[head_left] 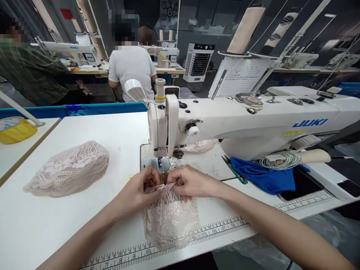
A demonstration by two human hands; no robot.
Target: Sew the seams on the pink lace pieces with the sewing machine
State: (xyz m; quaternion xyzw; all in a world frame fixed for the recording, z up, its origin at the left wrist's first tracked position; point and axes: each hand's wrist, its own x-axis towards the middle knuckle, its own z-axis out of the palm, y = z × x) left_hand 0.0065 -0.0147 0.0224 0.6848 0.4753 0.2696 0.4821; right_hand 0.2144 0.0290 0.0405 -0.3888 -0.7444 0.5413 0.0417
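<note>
Just in front of the needle of a white sewing machine (197,120), both my hands pinch the upper edge of a pale pink lace piece (171,225). My left hand (144,187) has its fingers curled on the lace's left side. Close beside it, my right hand (188,182) grips the same edge with thumb and fingers. The lace hangs down toward me over the table's printed ruler. A stack of similar lace (70,168) lies to the left on the white table (107,127). More lace (202,145) shows behind the needle, under the machine arm.
Right of the needle lie thread snips (236,172), a blue cloth (261,176), a coil of cord (281,161) and a dark phone-like slab (303,183). A yellow tape roll (17,129) sits far left. Two people (132,67) are at other machines ahead. A thread cone (244,30) stands above.
</note>
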